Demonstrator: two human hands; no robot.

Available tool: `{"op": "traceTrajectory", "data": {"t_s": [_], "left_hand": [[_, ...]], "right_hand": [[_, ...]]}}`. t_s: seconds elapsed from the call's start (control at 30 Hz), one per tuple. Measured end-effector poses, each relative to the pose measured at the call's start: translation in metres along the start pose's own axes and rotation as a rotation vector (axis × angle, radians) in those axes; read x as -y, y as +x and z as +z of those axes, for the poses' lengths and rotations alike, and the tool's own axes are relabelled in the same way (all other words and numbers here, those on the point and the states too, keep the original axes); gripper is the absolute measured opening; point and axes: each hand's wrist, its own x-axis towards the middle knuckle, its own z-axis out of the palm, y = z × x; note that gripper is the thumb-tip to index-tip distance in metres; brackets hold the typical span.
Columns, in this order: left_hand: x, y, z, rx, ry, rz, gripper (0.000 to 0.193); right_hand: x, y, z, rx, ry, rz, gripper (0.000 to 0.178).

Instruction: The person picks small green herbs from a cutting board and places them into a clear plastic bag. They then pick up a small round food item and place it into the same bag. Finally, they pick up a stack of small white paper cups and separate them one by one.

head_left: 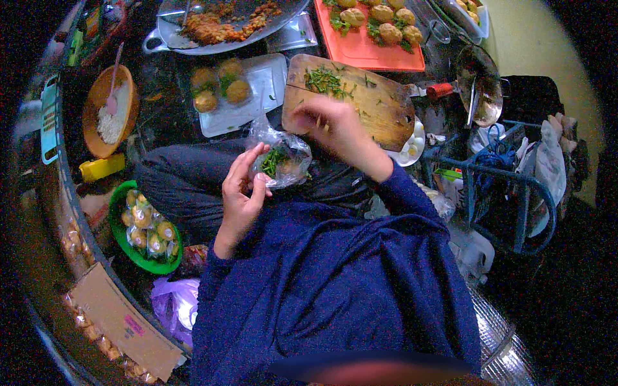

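Note:
A clear plastic bag (299,156) with chopped green leaves (275,161) and a pale brownish lump inside rests over my lap. My left hand (242,193) grips its left side, with fingers and thumb against the plastic. Up and to the right, my right hand (338,132) is apart from the bag, over the near left edge of the wooden cutting board (393,119). Its fingers are curled and smeared by motion, so whether anything is in them does not show. More chopped greens (327,82) lie on the board.
Beyond the bag, a white tray (273,80) bears several round brown balls with greens. An orange tray (367,58) holds more. A wok (235,42) stands at the back; a brown bowl (129,90), green basket (116,225) and blue rack (515,164) flank me.

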Motion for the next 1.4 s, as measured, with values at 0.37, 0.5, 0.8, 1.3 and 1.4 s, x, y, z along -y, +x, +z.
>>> {"op": "traceTrajectory", "data": {"t_s": [0.37, 0.5, 0.8, 1.3, 1.4], "left_hand": [[0.001, 0.002, -0.002, -0.009, 0.027, 0.014, 0.047], [0.001, 0.004, -0.002, 0.002, 0.004, 0.013, 0.047], [-0.001, 0.002, -0.002, -0.008, 0.025, 0.022, 0.047], [-0.002, 0.005, 0.0, -0.001, 0.02, 0.015, 0.047], [-0.003, 0.004, 0.001, -0.003, 0.049, 0.015, 0.046]], "right_hand": [[-0.078, 0.01, -0.002, -0.088, -0.61, 0.086, 0.013], [-0.078, 0.016, -0.005, -0.227, -0.56, 0.114, 0.011], [-0.091, 0.039, 0.017, -0.144, -0.669, 0.174, 0.017], [0.012, -0.014, 0.006, -0.118, -0.112, 0.172, 0.009], [0.033, -0.023, 0.03, 0.037, -0.092, 0.05, 0.015]]}}
